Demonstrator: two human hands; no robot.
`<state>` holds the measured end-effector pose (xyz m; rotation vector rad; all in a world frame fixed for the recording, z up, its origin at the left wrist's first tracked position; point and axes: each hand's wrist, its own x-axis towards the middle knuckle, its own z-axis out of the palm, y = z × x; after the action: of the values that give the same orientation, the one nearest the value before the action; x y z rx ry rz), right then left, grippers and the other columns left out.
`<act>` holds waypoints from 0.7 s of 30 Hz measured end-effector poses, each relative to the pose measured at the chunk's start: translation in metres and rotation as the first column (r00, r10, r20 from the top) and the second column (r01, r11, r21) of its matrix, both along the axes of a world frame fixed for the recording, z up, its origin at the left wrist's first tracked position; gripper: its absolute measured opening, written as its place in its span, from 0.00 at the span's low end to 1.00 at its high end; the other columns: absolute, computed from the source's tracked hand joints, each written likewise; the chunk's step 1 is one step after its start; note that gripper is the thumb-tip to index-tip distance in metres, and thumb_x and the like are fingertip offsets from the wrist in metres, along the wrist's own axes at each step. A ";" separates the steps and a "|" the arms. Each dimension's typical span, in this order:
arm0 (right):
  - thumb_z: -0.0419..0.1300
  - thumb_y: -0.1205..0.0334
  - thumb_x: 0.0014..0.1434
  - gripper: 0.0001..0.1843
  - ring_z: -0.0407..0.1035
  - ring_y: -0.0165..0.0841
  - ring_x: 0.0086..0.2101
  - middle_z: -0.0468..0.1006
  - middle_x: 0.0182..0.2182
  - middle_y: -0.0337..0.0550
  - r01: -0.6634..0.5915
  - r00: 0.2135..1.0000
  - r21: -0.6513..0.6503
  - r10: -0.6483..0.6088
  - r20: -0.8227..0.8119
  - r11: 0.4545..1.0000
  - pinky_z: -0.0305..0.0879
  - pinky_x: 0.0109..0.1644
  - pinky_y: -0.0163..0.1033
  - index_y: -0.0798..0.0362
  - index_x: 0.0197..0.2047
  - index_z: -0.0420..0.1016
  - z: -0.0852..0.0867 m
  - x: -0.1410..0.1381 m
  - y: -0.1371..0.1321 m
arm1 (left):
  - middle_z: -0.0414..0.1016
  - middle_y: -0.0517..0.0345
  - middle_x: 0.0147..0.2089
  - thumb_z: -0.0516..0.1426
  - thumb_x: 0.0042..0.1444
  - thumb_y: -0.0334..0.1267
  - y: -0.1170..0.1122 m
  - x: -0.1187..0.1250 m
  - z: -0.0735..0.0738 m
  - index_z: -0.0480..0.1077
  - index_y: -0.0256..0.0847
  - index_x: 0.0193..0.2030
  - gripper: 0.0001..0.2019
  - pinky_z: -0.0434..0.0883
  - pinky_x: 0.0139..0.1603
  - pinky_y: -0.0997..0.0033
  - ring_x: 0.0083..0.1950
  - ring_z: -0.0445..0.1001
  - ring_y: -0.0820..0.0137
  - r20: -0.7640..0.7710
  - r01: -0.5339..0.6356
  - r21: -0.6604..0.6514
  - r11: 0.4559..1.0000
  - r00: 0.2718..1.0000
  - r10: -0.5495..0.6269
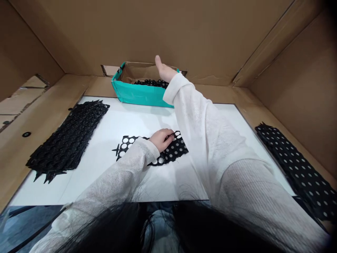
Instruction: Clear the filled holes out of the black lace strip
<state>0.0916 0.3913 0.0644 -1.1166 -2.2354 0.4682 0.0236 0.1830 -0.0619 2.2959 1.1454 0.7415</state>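
Observation:
A perforated black sheet [172, 153] lies on the white board. White shows through its left holes, while grey dots fill many holes on the right. My left hand [160, 139] rests on this sheet, its thumb and fingers pinched together at the upper edge. Any small piece between the fingertips cannot be made out. Farther back, my right hand [166, 72] is over the right side of a teal-edged cardboard box [142, 94]. One digit stretches upward and nothing shows in that hand; its other fingers are partly hidden. Black ring-like pieces [151, 83] lie inside the box.
A stack of black perforated sheets [70, 137] lies at the left of the white board [102, 175]. Another stack with grey dots [297, 168] lies at the right. Cardboard walls [210, 38] enclose the back and sides. A small black ring [26, 134] sits at far left.

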 end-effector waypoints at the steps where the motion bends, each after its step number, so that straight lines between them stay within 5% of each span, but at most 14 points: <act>1: 0.42 0.46 0.63 0.20 0.63 0.31 0.43 0.70 0.31 0.47 0.073 0.996 -0.038 -0.075 -0.050 0.997 0.55 0.52 0.40 0.51 0.33 0.66 -0.002 0.003 -0.006 | 0.73 0.51 0.36 0.46 0.58 0.39 0.000 0.000 0.000 0.69 0.37 0.37 0.13 0.66 0.43 0.67 0.40 0.71 0.65 0.009 -0.010 -0.007 1.000 1.000 0.010; 3: 0.42 0.49 0.64 0.19 0.63 0.31 0.43 0.71 0.36 0.47 0.207 0.967 -0.078 -0.217 -0.136 0.975 0.56 0.52 0.39 0.53 0.33 0.65 -0.008 0.013 -0.029 | 0.73 0.53 0.34 0.45 0.59 0.40 0.000 0.000 0.002 0.68 0.38 0.36 0.13 0.66 0.41 0.68 0.38 0.70 0.67 0.046 -0.034 -0.033 0.999 0.998 0.036; 5: 0.43 0.52 0.65 0.19 0.65 0.32 0.39 0.71 0.36 0.46 0.213 0.965 -0.060 -0.219 -0.140 0.975 0.58 0.51 0.40 0.55 0.33 0.65 -0.016 0.031 -0.060 | 0.73 0.55 0.33 0.45 0.59 0.41 0.000 -0.001 0.004 0.68 0.38 0.36 0.13 0.65 0.40 0.69 0.36 0.70 0.68 0.111 -0.052 -0.071 0.996 0.992 0.060; 7: 0.41 0.50 0.64 0.21 0.66 0.32 0.37 0.72 0.34 0.44 0.110 0.986 -0.071 -0.118 -0.117 0.991 0.60 0.48 0.41 0.56 0.36 0.66 -0.024 0.053 -0.096 | 0.72 0.57 0.33 0.46 0.59 0.41 0.001 -0.001 0.005 0.68 0.37 0.36 0.13 0.65 0.41 0.70 0.37 0.70 0.69 0.195 -0.053 -0.107 0.993 0.978 0.073; 9: 0.50 0.48 0.60 0.18 0.67 0.32 0.37 0.73 0.35 0.43 0.019 0.999 -0.199 -0.025 -0.030 0.980 0.62 0.45 0.39 0.55 0.40 0.66 -0.034 0.077 -0.130 | 0.73 0.57 0.34 0.47 0.59 0.42 0.001 -0.001 0.006 0.68 0.37 0.36 0.13 0.65 0.43 0.70 0.38 0.70 0.69 0.276 -0.042 -0.127 0.991 0.958 0.076; 12: 0.62 0.55 0.49 0.19 0.67 0.31 0.31 0.74 0.30 0.41 -0.066 0.987 -0.482 0.127 0.096 0.874 0.62 0.38 0.37 0.55 0.42 0.67 -0.051 0.105 -0.167 | 0.73 0.56 0.36 0.47 0.59 0.44 0.002 -0.002 0.004 0.68 0.37 0.38 0.14 0.65 0.46 0.70 0.41 0.70 0.69 0.342 -0.026 -0.126 0.992 0.937 0.068; 14: 0.60 0.60 0.51 0.10 0.64 0.28 0.26 0.72 0.26 0.38 -0.105 0.987 -0.556 0.156 0.045 0.824 0.60 0.33 0.35 0.56 0.35 0.68 -0.062 0.117 -0.179 | 0.73 0.57 0.36 0.47 0.59 0.45 0.002 -0.003 0.003 0.68 0.38 0.40 0.15 0.66 0.44 0.70 0.39 0.70 0.69 0.344 -0.059 -0.136 0.989 0.933 0.103; 18: 0.55 0.63 0.52 0.05 0.58 0.25 0.23 0.65 0.21 0.35 0.012 0.999 -0.469 -0.031 -0.033 0.883 0.53 0.27 0.33 0.55 0.28 0.65 -0.078 0.132 -0.184 | 0.73 0.58 0.31 0.47 0.58 0.50 0.004 -0.011 0.005 0.67 0.38 0.45 0.19 0.66 0.38 0.69 0.33 0.69 0.69 0.264 -0.182 -0.224 0.958 0.934 0.239; 21: 0.54 0.62 0.53 0.07 0.59 0.27 0.24 0.65 0.21 0.37 0.141 0.989 -0.386 -0.146 0.018 0.912 0.54 0.29 0.34 0.55 0.27 0.66 -0.085 0.139 -0.183 | 0.73 0.56 0.31 0.51 0.53 0.53 0.005 -0.020 0.015 0.69 0.37 0.40 0.20 0.65 0.38 0.69 0.33 0.69 0.68 0.091 -0.174 -0.276 0.945 0.974 0.206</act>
<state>0.2311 0.2083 -0.0209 -1.4603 -2.0819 0.8788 0.0036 0.1878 -0.0473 1.9135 1.3366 0.7329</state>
